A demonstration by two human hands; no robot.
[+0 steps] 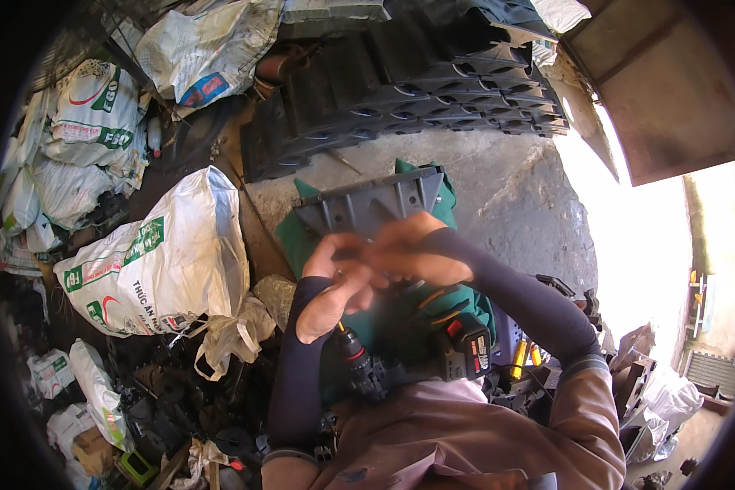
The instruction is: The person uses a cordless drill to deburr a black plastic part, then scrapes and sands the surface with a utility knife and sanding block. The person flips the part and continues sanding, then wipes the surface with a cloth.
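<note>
My left hand (331, 296) and my right hand (420, 251) meet in front of my body, just on the near side of a ribbed black plastic part (367, 204). The left fingers are curled in; anything they hold is hidden. Motion smears the right hand, and its fingers reach down over the left ones. The plastic part has holes and rests on green cloth (294, 237). Closer to me, a black cordless drill (359, 363) lies on the cloth by my left wrist. A red and black battery pack (467, 347) sits beneath my right forearm.
Large black ribbed plastic parts (408, 82) are stacked at the back. White printed sacks (171, 253) crowd the left side, above dark loose pieces (204, 400). Yellow-handled tools (520, 358) lie by my right elbow. A brown metal panel (661, 90) stands at the far right.
</note>
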